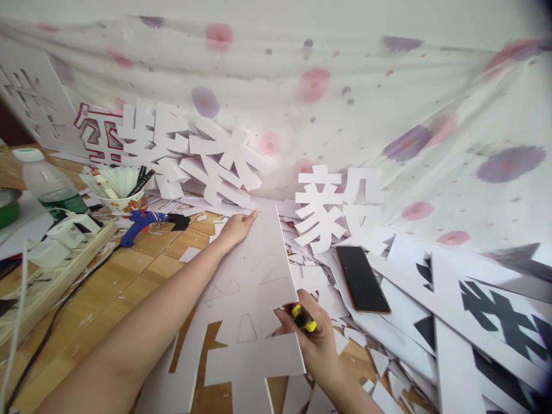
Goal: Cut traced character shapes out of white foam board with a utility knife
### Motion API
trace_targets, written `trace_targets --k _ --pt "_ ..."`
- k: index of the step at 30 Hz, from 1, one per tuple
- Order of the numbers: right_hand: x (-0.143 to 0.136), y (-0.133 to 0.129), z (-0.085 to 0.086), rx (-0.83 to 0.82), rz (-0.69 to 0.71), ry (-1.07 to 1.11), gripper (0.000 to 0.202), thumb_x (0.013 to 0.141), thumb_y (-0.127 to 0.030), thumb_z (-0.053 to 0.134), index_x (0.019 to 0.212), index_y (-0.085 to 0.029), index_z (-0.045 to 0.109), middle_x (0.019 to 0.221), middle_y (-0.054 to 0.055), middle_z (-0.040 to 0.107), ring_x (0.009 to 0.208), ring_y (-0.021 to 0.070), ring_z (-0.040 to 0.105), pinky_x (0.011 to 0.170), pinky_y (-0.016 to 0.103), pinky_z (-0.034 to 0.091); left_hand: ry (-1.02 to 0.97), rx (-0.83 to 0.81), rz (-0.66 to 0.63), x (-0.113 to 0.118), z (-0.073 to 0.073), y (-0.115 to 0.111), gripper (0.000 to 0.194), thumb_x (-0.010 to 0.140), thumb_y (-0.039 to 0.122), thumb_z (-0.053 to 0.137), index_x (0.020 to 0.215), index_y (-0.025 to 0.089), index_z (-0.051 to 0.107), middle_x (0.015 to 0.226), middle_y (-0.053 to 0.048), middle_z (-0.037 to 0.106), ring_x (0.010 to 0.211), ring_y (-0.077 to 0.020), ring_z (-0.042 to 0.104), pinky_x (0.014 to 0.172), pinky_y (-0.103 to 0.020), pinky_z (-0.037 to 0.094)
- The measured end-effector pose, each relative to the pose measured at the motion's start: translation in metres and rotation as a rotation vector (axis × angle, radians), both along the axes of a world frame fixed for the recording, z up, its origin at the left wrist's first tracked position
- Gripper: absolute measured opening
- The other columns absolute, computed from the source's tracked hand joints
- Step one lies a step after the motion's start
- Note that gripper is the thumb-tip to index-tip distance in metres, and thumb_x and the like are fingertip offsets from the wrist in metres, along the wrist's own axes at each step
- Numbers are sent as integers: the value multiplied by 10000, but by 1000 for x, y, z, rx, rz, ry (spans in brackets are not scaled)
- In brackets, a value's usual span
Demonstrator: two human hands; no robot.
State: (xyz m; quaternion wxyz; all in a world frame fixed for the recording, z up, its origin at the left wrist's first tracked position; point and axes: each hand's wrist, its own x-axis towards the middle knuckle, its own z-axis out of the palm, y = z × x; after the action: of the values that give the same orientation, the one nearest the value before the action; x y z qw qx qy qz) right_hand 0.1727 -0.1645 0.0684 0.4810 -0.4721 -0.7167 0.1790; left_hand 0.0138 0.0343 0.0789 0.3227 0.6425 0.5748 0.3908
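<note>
A large white foam board (pixel 252 276) with cut-out openings and pencilled shapes lies tilted in front of me. My left hand (pixel 237 230) grips its far left edge, fingers closed together near the top corner. My right hand (pixel 317 328) is at the board's right edge, beside a notch. It is closed around a yellow and black utility knife (pixel 304 318), whose blade I cannot see. Part of the right thumb and fingers touches the board by that notch.
White cut characters (pixel 319 207) lean against a flowered plastic sheet (pixel 267 86). A phone (pixel 363 279) lies right, among scraps and board strips (pixel 457 333). On the left are a blue glue gun (pixel 140 224), a bowl of glue sticks and markers (pixel 123 201), a power strip (pixel 64 276) and a bottle (pixel 49 181).
</note>
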Motion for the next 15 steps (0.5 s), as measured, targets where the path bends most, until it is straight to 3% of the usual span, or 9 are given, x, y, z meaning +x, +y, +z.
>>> trace_targets --k 9,15 --pt "-5 0 -7 -131 -33 121 193 795 -289 540 632 -194 579 584 -14 528 542 115 509 517 235 402 162 57 60 -7 3 -6 523 768 628 338 464 202 345 439 25 346 451 -132 355 473 -250 210" --pt "15 4 -3 -130 -48 -5 213 817 -314 508 648 -189 539 599 -15 532 555 108 500 528 222 394 351 19 117 -25 6 -6 540 788 631 273 499 204 431 491 -18 464 500 -173 447 489 -263 242"
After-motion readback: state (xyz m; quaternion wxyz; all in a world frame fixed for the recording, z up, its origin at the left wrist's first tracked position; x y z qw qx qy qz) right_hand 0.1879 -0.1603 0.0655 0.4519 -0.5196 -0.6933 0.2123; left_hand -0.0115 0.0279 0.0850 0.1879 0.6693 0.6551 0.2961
